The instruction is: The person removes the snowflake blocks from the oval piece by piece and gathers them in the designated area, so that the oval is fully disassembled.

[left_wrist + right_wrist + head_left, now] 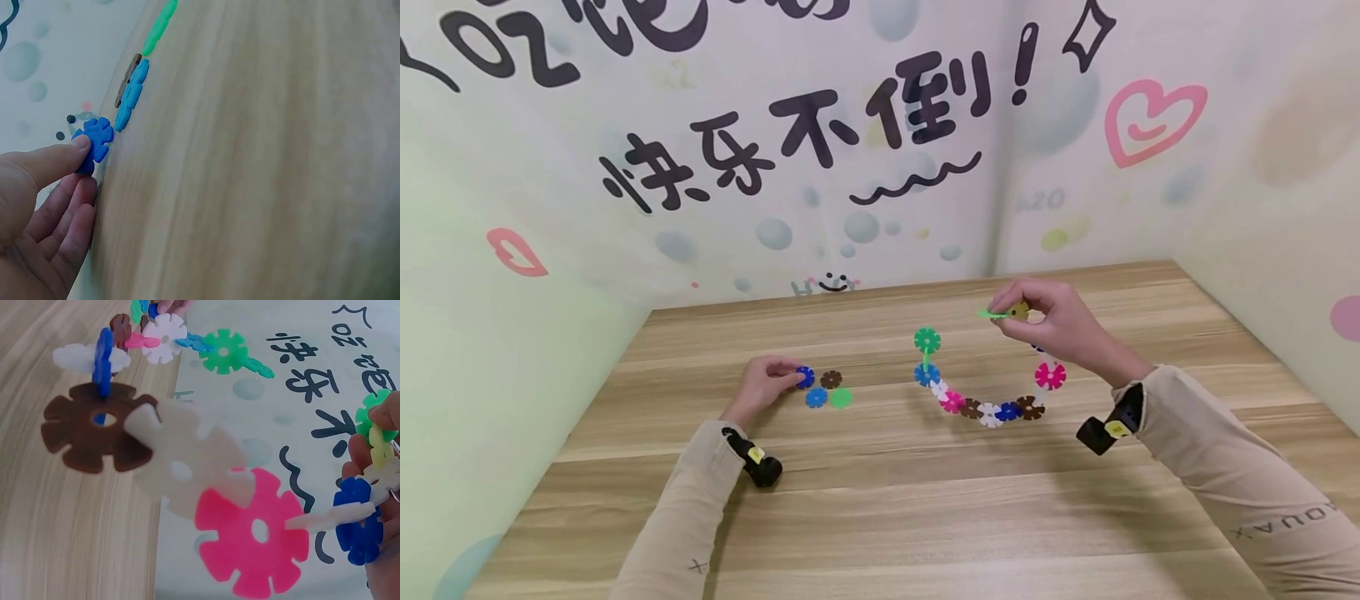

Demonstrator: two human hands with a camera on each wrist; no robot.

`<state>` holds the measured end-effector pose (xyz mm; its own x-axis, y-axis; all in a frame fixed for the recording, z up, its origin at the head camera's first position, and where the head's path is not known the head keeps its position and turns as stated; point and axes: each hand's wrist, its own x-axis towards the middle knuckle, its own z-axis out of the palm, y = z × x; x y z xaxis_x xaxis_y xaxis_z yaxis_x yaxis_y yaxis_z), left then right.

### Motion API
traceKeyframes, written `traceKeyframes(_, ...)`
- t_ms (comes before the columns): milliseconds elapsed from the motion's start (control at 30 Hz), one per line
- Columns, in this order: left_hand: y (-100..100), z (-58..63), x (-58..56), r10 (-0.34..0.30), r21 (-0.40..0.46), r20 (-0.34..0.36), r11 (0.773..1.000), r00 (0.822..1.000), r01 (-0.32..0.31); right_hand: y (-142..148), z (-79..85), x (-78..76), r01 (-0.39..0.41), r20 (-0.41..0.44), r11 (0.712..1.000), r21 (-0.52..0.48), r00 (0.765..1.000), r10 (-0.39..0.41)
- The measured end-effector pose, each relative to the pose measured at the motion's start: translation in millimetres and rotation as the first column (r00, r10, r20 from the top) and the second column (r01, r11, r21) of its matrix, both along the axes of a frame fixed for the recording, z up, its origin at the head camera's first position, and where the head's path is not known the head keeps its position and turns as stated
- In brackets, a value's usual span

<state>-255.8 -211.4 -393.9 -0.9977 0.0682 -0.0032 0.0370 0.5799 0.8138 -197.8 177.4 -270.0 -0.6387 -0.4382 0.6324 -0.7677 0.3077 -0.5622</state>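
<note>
A chain of slotted plastic snowflake discs curves like a U in the head view, with pink (1050, 376), brown, white and blue links. My right hand (1060, 323) holds one end of it up, thumb and fingers pinching a light green disc (369, 419). Beside that sits a yellow disc (1018, 311), partly hidden by the fingers. At the chain's far left end is a green disc (927, 340). My left hand (763, 385) pinches a dark blue disc (97, 140) between thumb and fingers, at the left of the table, right by a few loose discs.
Loose discs in brown (831, 380), light blue (816, 398) and light green (842, 398) lie on the wooden table (880, 517). Behind the table's back edge rises a printed backdrop (820, 242). Side panels close in the left and right.
</note>
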Motion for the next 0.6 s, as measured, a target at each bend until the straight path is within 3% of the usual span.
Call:
traceKeyframes(233, 0.5, -0.6, 1.3, 0.019, -0.054, -0.008, 0.998, 1.0, -0.019, 0.2, -0.8, -0.4, -0.008, 0.001, 1.0, -0.006, 1.0, 0.008)
traceKeyframes(600, -0.9, 0.8, 2.3, -0.002, -0.02, -0.01, 1.0, 1.0, 0.001, 11.2, -20.2, -16.7, -0.015, 0.023, 1.0, -0.008, 1.0, 0.016)
